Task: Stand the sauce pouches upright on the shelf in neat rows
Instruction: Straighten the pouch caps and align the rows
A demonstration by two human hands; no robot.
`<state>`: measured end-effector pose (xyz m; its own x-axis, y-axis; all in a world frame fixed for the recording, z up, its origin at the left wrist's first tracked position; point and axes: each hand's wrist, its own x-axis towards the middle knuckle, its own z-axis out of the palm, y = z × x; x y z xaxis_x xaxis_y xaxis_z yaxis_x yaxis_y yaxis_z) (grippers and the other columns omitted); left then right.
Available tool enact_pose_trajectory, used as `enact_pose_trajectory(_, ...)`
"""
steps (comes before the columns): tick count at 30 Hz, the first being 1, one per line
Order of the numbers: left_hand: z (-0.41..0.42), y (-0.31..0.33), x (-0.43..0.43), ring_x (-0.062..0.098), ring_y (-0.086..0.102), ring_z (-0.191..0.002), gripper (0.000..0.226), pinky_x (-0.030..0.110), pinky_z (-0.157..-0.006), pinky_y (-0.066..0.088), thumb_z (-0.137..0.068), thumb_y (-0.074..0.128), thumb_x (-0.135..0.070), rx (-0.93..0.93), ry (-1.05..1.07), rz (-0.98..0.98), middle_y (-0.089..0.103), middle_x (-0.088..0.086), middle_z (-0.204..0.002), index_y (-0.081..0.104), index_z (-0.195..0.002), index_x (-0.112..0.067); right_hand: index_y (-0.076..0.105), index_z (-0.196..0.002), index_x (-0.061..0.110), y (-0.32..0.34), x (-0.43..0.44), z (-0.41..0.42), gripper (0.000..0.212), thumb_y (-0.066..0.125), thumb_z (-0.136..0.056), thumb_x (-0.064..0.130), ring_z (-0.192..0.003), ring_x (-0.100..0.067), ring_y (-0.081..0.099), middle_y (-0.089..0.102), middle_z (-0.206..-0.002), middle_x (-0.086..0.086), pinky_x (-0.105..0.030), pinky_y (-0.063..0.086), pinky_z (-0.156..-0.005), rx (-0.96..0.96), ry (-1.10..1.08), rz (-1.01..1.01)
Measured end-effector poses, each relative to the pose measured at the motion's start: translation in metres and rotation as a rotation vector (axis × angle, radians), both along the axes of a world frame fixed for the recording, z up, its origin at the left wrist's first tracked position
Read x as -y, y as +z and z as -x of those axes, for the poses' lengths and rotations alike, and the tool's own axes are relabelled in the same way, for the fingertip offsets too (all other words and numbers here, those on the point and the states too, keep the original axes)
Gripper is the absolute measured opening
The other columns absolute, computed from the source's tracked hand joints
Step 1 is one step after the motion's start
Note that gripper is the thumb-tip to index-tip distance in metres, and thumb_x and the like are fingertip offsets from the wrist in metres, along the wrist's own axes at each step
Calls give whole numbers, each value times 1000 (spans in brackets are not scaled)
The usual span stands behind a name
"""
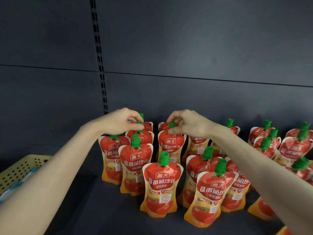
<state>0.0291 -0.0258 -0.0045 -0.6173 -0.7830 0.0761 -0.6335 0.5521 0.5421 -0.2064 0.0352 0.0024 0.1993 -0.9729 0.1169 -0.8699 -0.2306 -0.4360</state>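
Several red and orange tomato sauce pouches with green caps stand upright on the dark shelf (94, 204). My left hand (122, 122) pinches the green cap of a back pouch (141, 135) in the left column. My right hand (186, 122) pinches the cap of a neighbouring back pouch (171, 145). In front stand more pouches, the nearest ones being one at the centre (160, 189) and one to its right (210, 197). Further pouches (264, 139) stand in rows at the right.
A yellow perforated basket (20, 168) holding pale packets sits at the left edge of the shelf. The dark back panel (186, 48) with a slotted upright (100, 65) rises behind the pouches. My forearms cross the shelf front on both sides.
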Motion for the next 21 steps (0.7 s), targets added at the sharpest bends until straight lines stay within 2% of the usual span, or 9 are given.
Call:
enact_pose_trajectory(3,-8,1,-10,5,61,-100,30,25,-91,49,-86,61,-34,-114,69,36,65,-4,-110,62,-112,-21,61,-114,18,4,-9,-1,34,69,-82,30,-105,-17,58,62,-114,-2,-31,48,-92,-32,-3,102)
enact_pose_trajectory(6,-18,-4,-26,-2,57,-98,27,13,-82,43,-86,61,-31,-265,162,118,63,-10,-107,62,-111,-20,63,-110,18,8,-22,-8,29,67,-84,31,-102,-14,57,61,-111,1,-31,48,-92,3,22,207)
enact_pose_trajectory(10,-35,-25,-48,-5,55,-101,27,18,-88,42,-85,61,-31,-460,292,149,61,-16,-106,60,-111,-24,66,-103,17,13,-37,-31,22,67,-85,29,-89,-3,61,66,-98,8,-13,48,-82,125,141,138)
enact_pose_trajectory(13,-44,-45,-55,-3,56,-101,20,19,-88,42,-85,61,-32,-533,338,110,62,-15,-106,59,-105,-31,64,-112,14,11,-35,-52,30,66,-86,29,-98,-7,62,68,-108,3,-18,49,-89,107,220,71)
enact_pose_trajectory(17,-48,-56,-59,1,64,-90,9,18,-78,48,-87,60,-28,-598,326,30,68,-11,-96,62,-93,-34,59,-121,13,8,-29,-75,41,66,-86,31,-107,-12,61,65,-118,-3,-25,48,-95,58,230,-44)
enact_pose_trajectory(19,-47,-59,-60,4,66,-86,9,22,-74,52,-87,60,-26,-633,312,16,70,-7,-90,66,-92,-29,61,-118,13,6,-26,-83,39,67,-85,32,-107,-15,61,66,-116,-5,-27,48,-95,15,201,-84)
enact_pose_trajectory(21,-44,-61,-61,5,67,-83,9,23,-70,53,-87,59,-25,-669,282,13,71,-6,-86,67,-92,-25,65,-109,11,5,-24,-86,31,67,-85,29,-99,-16,64,69,-104,-5,-29,50,-91,3,176,-79)
